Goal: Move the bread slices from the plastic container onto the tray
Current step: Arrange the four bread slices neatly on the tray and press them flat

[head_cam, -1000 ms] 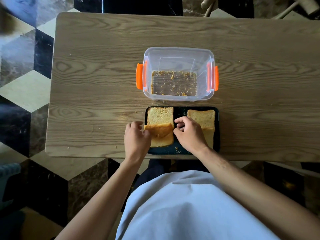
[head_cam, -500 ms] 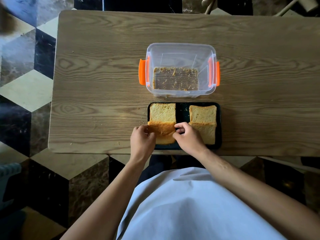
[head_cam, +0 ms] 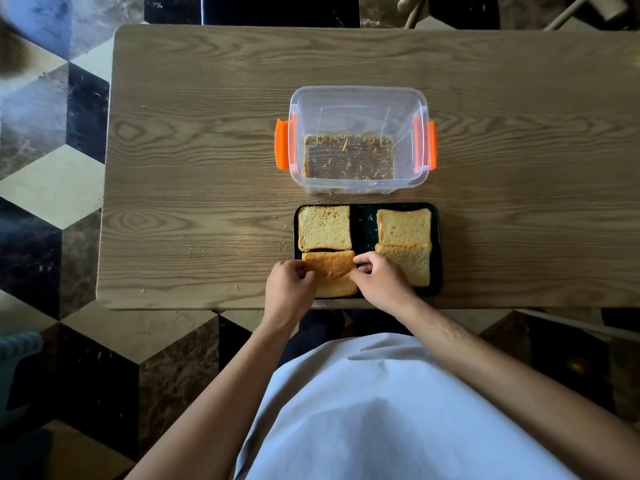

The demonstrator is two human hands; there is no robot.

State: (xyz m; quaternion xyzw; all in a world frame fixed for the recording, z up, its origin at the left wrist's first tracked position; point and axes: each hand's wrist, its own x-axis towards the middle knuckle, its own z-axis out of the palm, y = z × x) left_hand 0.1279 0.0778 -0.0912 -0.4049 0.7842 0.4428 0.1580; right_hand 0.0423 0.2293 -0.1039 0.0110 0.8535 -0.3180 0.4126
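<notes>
Near the lower centre of the frame, the left hand (head_cam: 289, 287) and right hand (head_cam: 379, 284) are both pinching the browner bread slice (head_cam: 330, 266), fingers (head_cam: 360, 260) curled on its left and right edges, holding it over a paler slice at the tray's (head_cam: 363, 220) lower left corner. Three more slices are lying on the black tray: upper left (head_cam: 324, 227), upper right (head_cam: 404, 225) and lower right (head_cam: 410, 261). Just above the tray, the clear plastic container (head_cam: 356, 98) is sitting on the tabletop (head_cam: 207, 133), holding only crumbs.
</notes>
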